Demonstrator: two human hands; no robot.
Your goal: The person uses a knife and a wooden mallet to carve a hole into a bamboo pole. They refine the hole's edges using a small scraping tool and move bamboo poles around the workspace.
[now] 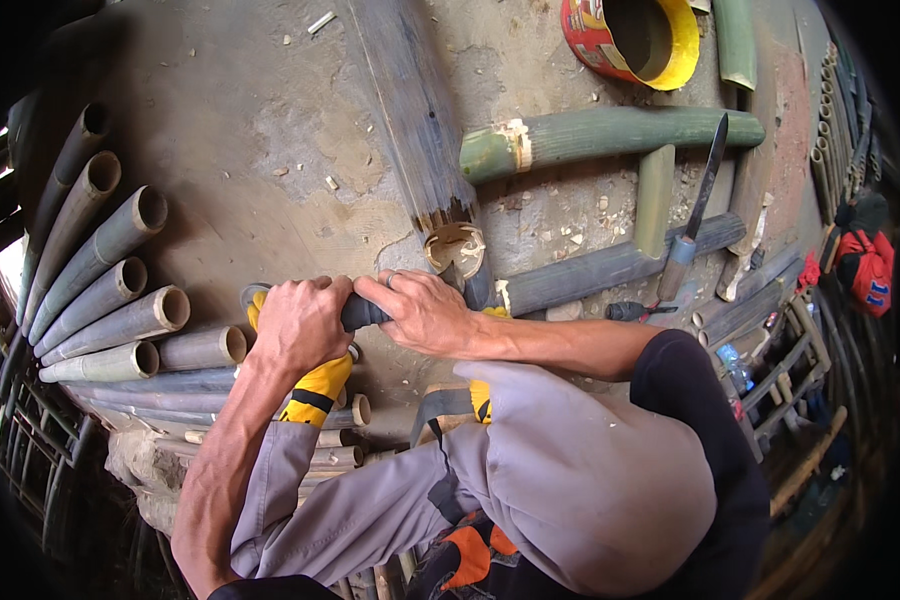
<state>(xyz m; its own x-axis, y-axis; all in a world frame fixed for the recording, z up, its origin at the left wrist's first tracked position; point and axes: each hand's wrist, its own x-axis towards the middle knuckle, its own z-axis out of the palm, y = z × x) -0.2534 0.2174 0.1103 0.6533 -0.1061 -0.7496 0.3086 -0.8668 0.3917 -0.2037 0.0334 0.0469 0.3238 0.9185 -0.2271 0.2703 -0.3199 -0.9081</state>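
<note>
My left hand point(303, 322) and right hand point(425, 315) clamp one dark grip point(362, 313); just beyond lies one thick bamboo pole point(410, 115); rightward, one knife point(686, 243), one tub point(683, 55).

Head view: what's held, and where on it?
A dark bar, gripped by the left hand and right hand on either side of a short exposed stretch. Whether that is its handle or middle can't be told.

The left hand point(300, 318) and the right hand point(422, 312) hold together a dark rod point(363, 312), near the open end of a thick bamboo pole point(415, 110). A knife point(678, 258) lies across a dark tube point(585, 272); at the left, bamboo tubes point(102, 255) show round openings.
</note>
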